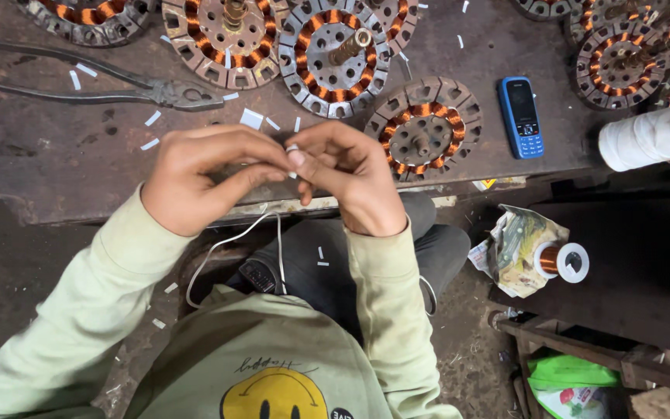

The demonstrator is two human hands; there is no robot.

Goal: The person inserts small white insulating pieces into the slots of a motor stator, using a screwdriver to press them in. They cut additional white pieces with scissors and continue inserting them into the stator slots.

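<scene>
Both hands, left hand (pixel 195 177) and right hand (pixel 347 174), hide a small white piece (pixel 292 148).

We see a dark, worn workbench (pixel 56 167) carrying several round motor stators wound with copper wire: one (pixel 423 128) near the front edge, a second (pixel 333 56) with a protruding shaft behind it, and a third (pixel 225 39) to its left. We note pliers (pixel 102 84) lying at the left, a blue mobile phone (pixel 520 116) at the right, and small white paper strips (pixel 251 118) scattered across the surface.
</scene>
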